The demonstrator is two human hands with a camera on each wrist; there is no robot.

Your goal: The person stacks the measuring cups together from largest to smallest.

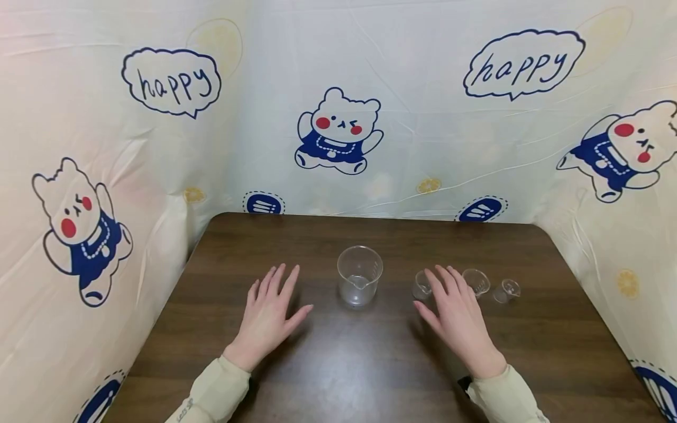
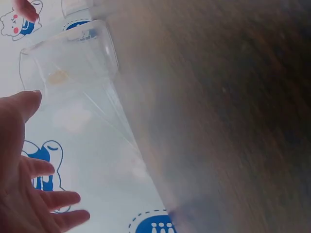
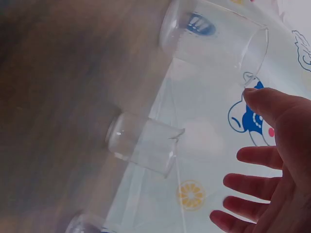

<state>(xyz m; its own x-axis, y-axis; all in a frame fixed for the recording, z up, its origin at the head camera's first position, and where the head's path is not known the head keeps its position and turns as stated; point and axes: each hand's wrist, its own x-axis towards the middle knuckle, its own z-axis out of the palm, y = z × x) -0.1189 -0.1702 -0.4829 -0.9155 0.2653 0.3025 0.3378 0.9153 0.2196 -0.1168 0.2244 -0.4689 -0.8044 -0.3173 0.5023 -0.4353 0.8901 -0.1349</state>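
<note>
A large clear glass beaker (image 1: 359, 288) stands upright on the brown table between the two hands. My left hand (image 1: 268, 320) is to its left with fingers spread, holding nothing; the left wrist view has the beaker (image 2: 73, 63) beyond the thumb. My right hand (image 1: 457, 317) is to the beaker's right, fingers straight and apart from any glass. Around it in the head view are a small beaker (image 1: 421, 288), partly covered by the fingers, a medium beaker (image 1: 478, 284) behind the hand, and another small beaker (image 1: 507, 291) farther right. The right wrist view shows a small beaker (image 3: 146, 143) upright near the fingers.
The dark wood table (image 1: 359, 376) has rounded far corners. A pale cloth (image 1: 254, 117) printed with bears and "happy" bubbles hangs behind it and at both sides. All the beakers stand toward the table's far half.
</note>
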